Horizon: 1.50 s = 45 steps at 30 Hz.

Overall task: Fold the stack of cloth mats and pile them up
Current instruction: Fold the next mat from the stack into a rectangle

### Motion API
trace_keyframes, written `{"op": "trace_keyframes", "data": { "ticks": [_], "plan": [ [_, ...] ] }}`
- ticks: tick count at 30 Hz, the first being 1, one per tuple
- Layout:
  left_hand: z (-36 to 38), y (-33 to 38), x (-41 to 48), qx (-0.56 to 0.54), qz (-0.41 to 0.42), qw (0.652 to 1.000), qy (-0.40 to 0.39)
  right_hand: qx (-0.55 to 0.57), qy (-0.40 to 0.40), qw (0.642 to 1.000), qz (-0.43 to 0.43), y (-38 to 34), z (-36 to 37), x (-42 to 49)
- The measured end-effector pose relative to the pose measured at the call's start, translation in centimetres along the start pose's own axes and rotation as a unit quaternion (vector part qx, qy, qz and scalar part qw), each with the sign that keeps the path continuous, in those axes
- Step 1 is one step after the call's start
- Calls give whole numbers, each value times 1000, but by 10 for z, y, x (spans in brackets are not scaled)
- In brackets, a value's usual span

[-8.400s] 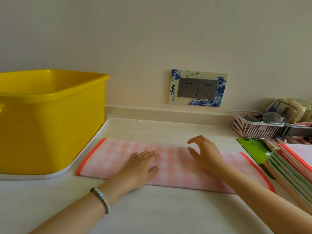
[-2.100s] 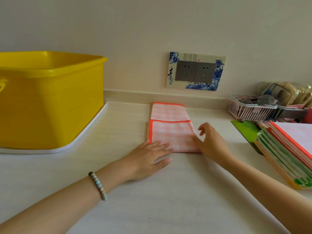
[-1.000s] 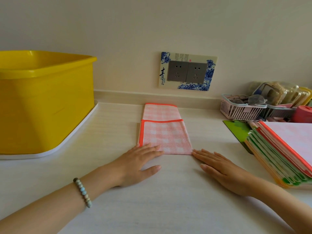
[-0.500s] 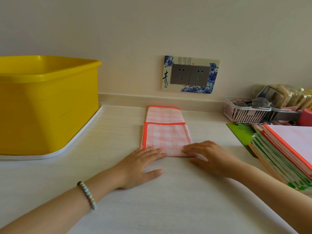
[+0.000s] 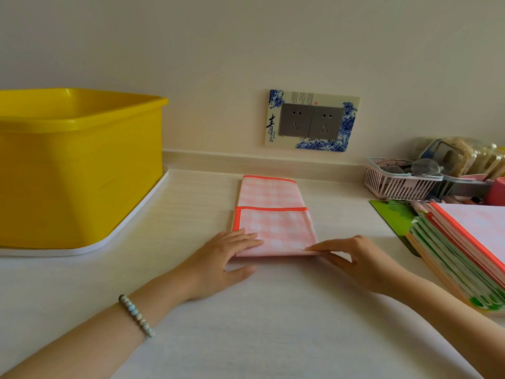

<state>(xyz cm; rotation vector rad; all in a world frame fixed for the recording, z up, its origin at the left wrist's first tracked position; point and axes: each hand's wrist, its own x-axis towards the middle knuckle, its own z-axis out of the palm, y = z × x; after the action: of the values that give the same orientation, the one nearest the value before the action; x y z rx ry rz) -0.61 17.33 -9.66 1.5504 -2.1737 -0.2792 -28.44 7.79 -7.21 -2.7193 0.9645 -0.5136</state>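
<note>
Well left of the folded pink mat (image 5: 273, 222) sits a yellow tub (image 5: 76, 173). The left hand (image 5: 221, 258) lies flat, fingers straight, on the mat's near-left corner; the right hand (image 5: 355, 258) pinches its near-right corner. Off to its right: 1 mat stack (image 5: 464, 250).

Glossy plastic tub (image 5: 79, 170), cloth mat (image 5: 273, 214)

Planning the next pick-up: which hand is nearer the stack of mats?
Right. The right hand pinches the near right corner of the pink mat, just left of the stack; the left hand rests on its near left corner, farther away.
</note>
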Motion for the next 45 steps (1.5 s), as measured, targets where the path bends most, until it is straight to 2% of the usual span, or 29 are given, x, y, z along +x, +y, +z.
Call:
{"op": "trace_keyframes", "data": {
  "ticks": [5,9,13,20,24,26,31,34,37,39,42,45],
  "plan": [
    [-12,-9,2,55,25,997,-43,73,-16,997,-8,-19,-13,-36],
    [-6,-11,5,101,17,993,-62,135,10,990,-26,-24,-18,-54],
    [-5,-7,2,143,43,984,-99,81,20,995,-58,-20,-13,-58],
    [-4,-5,-15,124,64,981,-137,-42,-95,991,-80,-11,-4,-33],
    [2,-11,-20,160,85,971,-156,-19,-118,990,-76,-8,6,-24],
    [3,-11,-21,154,70,973,-156,-13,-123,989,-85,-5,11,-23],
    [0,-14,-27,125,47,985,-105,-12,-122,988,-95,2,14,-22],
    [-4,-18,-28,100,1,993,-62,-3,-108,990,-89,4,15,-19],
    [-11,-19,-21,35,-25,999,-19,71,-75,993,-55,9,17,-15],
    [-15,-18,-13,-57,-50,997,6,134,-23,991,-2,7,17,-11],
    [-18,-22,-1,-131,-86,986,64,208,63,973,76,5,19,3],
    [-16,-28,8,-163,-99,975,109,294,98,944,111,4,21,15]
  ]
}}
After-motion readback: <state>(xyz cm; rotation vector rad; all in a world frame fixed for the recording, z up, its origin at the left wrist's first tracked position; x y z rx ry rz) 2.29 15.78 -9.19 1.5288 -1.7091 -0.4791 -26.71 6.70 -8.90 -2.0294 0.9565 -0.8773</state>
